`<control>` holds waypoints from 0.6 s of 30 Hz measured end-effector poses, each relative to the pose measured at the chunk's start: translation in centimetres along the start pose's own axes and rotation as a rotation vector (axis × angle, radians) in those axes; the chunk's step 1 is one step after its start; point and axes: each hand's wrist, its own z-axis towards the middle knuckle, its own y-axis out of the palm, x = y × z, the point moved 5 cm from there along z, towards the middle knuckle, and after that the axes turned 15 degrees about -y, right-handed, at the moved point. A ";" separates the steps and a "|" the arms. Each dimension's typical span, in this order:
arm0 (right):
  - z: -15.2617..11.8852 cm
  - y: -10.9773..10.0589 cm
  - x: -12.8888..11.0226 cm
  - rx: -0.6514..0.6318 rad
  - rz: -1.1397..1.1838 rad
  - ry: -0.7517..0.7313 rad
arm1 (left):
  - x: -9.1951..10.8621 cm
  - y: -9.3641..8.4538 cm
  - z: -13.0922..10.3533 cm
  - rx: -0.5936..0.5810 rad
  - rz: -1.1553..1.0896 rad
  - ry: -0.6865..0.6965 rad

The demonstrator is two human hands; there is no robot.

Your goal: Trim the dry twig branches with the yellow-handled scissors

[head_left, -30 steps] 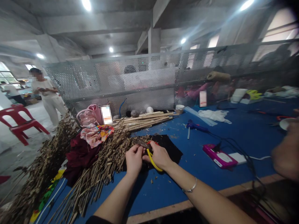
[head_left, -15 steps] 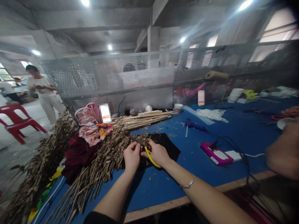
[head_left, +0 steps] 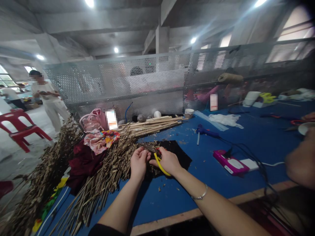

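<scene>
My right hand (head_left: 169,161) is closed round the yellow handles of a pair of pliers or cutters (head_left: 161,165); their dark jaws point left. Close by, my left hand (head_left: 139,160) has its fingertips pinched together near the jaws, and whatever they hold is too small to make out. Under both hands lies a black cloth (head_left: 178,152) with small dry plant scraps on it. A pile of dried brown plant stems (head_left: 112,164) spreads over the blue table, just left of my left hand.
Wooden sticks (head_left: 152,126) lie before the perforated metal screen (head_left: 157,88). A blue glue gun (head_left: 206,131) and a magenta device (head_left: 230,163) with cables are on the right. Another person's blurred hand (head_left: 301,160) is at the right edge. A red chair (head_left: 22,126) stands left.
My left fingers have shifted slightly away from the cutter jaws, and the yellow handles look a little more apart. The whole view has turned slightly to the left.
</scene>
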 end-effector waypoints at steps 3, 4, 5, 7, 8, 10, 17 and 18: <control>-0.1 -0.1 -0.4 0.012 0.043 -0.047 | -0.1 0.3 -0.1 -0.046 0.000 -0.032; -0.1 -0.2 -0.5 0.020 0.052 -0.064 | -0.1 0.4 -0.1 -0.060 0.005 -0.041; 0.0 -0.2 -0.6 0.029 0.059 -0.083 | -0.2 0.4 -0.1 -0.072 0.013 -0.047; 0.0 -0.4 -0.8 0.039 0.065 -0.118 | -0.2 0.5 -0.2 -0.086 0.031 -0.059; 0.0 -0.4 -0.9 0.042 0.064 -0.131 | -0.3 0.5 -0.1 -0.089 0.039 -0.063; 0.0 -0.5 -1.1 0.044 0.060 -0.153 | -0.4 0.3 -0.1 -0.084 0.050 -0.064; 0.0 -0.6 -1.1 0.044 0.037 -0.161 | -0.4 0.1 0.0 -0.073 0.056 -0.041; 0.0 -0.5 -1.1 0.038 0.040 -0.153 | -0.4 0.1 0.0 -0.075 0.064 -0.039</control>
